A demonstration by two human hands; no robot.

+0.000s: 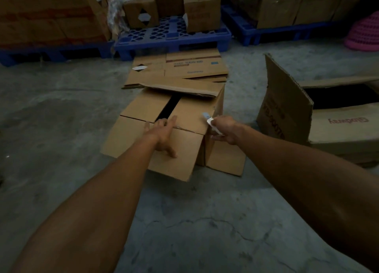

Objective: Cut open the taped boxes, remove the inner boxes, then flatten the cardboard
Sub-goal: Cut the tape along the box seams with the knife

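Box (164,117) sits on the concrete floor (61,108), centre of view, top flaps parted w/ a dark gap down the middle, near flap folded out toward the person. Left hand (164,135) lies flat on that near flap, fingers straight, pressing, not gripping. Right hand (222,130) is clenched round a small cutter (209,120), blade end at the box's right top corner. Flattened cardboard (180,67) lies just behind; another opened box (291,117) stands to the right.

Risks, as I judge them: blade is close to the left fingers – a slip along the flap edge could nick them. Dim light makes the seam hard to see. Cutting too deep could score anything inside; contents not visible.
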